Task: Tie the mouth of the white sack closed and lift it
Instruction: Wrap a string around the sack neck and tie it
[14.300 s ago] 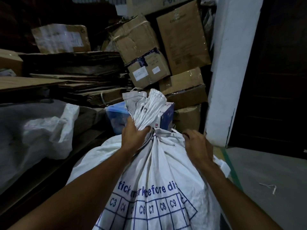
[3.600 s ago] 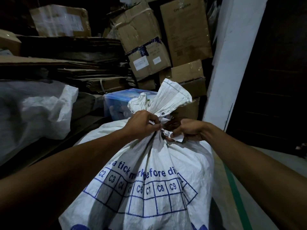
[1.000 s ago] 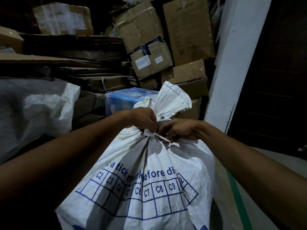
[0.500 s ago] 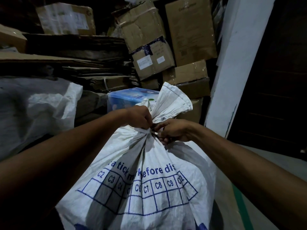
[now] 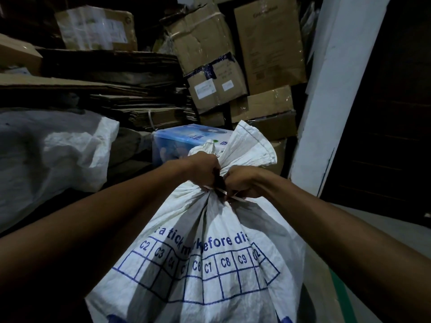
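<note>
Both hands close in a tight grip at the gathered neck of the white sack (image 5: 210,264): the left hand (image 5: 203,170) is fisted round the bunched fabric, and the right hand (image 5: 242,183), knuckle to knuckle with it, has its fingers curled on a thin white tie strip (image 5: 229,197) that pokes out just under the neck. Above the fists, the sack's loose mouth (image 5: 249,145) fans upward, its stitched hem showing. Below them, the full body of the sack bulges toward the person, printed with blue lettering and a grid of boxes marked C2 to C9. Just behind the neck sits a blue plastic box (image 5: 184,142). Off to the left lies another pale woven sack (image 5: 58,155). Farther back, flattened cardboard (image 5: 116,94) is stacked in layers, with taped cardboard boxes (image 5: 233,66) piled against a white pillar (image 5: 331,89) on the right.
</note>
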Demonstrator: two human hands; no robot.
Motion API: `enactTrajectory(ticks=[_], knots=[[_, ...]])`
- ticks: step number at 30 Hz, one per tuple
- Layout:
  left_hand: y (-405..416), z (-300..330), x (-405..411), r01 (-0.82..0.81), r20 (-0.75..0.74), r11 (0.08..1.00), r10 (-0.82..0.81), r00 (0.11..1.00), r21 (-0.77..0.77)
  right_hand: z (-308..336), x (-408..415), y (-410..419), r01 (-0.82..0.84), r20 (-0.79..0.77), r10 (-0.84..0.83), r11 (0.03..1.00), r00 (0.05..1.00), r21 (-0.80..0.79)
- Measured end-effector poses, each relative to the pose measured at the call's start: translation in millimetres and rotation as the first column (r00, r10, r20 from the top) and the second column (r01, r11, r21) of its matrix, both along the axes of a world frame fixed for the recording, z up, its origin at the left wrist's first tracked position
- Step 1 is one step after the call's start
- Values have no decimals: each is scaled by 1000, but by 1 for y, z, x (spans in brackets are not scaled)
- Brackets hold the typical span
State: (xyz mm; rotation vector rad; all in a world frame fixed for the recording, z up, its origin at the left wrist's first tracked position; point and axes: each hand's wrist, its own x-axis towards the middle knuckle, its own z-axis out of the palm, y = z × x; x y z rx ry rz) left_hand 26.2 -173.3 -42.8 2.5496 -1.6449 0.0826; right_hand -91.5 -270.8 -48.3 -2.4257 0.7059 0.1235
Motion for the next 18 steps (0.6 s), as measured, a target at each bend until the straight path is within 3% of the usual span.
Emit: enactTrajectory(ticks=[5,12,18], knots=[[1,-1,2,-5,2,1000,5,1000,-7,-10,5,18,49,122,-43,998,992,-43],[2,1,9,0,-29,1000,-1,1000,-27,-25,8,7,-126,132,181,930,975,-345],[5,7,10,20,-67,1000,-21,998,-16,-38,7,-14,-102,294,226,918,929,-384]])
